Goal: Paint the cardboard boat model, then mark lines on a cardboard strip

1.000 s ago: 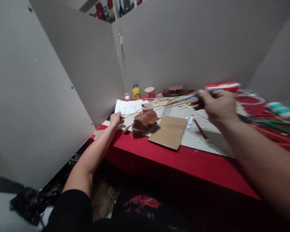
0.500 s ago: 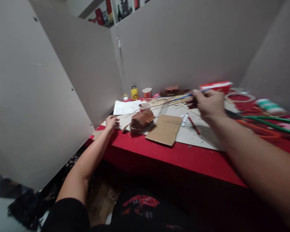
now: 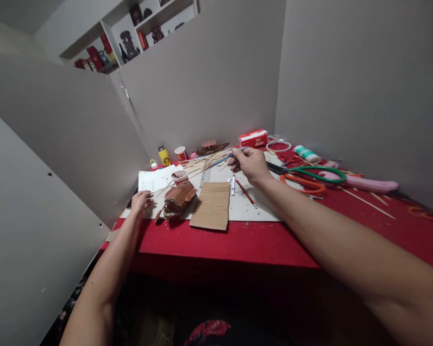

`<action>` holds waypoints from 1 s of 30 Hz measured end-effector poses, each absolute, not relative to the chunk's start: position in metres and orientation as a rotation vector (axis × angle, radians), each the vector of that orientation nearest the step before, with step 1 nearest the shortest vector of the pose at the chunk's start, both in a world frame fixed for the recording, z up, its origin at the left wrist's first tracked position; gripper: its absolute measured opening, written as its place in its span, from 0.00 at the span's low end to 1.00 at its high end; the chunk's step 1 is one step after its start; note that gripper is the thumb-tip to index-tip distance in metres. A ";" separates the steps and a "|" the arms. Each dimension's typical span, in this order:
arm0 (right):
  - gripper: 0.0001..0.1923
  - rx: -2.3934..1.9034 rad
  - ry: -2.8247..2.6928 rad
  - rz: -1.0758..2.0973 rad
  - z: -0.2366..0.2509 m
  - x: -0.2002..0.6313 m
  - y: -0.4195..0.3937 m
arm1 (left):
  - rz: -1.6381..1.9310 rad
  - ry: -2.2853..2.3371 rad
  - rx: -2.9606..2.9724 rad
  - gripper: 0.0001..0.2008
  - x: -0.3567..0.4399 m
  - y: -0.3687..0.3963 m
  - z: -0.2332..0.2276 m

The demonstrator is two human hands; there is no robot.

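My right hand (image 3: 251, 164) is raised over the right part of the white board (image 3: 263, 215), its fingers pinched round a slim blue-handled paintbrush (image 3: 222, 158). The brush points left, toward the bundle of thin wooden sticks (image 3: 205, 161). At the board's left edge, my left hand (image 3: 141, 202) rests low with loosely bent fingers and no clear object in them. A brown-coated cardboard roll (image 3: 180, 198) lies to the right of that hand. Behind it is a paper cup (image 3: 179, 177) with something brown inside. A flat cardboard piece (image 3: 211, 206) lies between the hands.
A marker (image 3: 233, 185) and a red pencil (image 3: 246, 193) lie below my right hand. Green- and orange-handled scissors (image 3: 312, 173) are farther right. A yellow bottle (image 3: 163, 156), another cup (image 3: 180, 154) and a red tissue box (image 3: 253, 138) stand along the grey partition (image 3: 216, 91).
The view has turned right and tilted up, showing more shelf and more of the table's right side. My right hand still holds the brush; my left hand stays at the board's left edge.
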State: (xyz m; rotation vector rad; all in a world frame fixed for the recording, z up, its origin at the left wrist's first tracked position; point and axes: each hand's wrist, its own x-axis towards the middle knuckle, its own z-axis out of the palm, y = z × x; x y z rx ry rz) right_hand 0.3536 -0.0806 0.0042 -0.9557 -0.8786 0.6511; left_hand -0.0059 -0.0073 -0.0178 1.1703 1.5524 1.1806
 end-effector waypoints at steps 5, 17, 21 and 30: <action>0.20 -0.952 -0.893 0.650 0.003 0.354 -0.080 | 1.087 1.520 1.259 0.19 0.004 0.012 -0.003; 0.24 -0.975 -0.905 0.611 0.000 0.361 -0.076 | 0.856 1.289 1.520 0.08 0.066 0.045 0.020; 0.25 -0.982 -0.909 0.606 0.000 0.362 -0.076 | 0.751 1.255 1.564 0.07 0.076 0.048 0.027; 0.22 -0.983 -0.892 0.602 -0.001 0.364 -0.075 | 0.753 1.327 1.635 0.02 0.086 0.065 0.024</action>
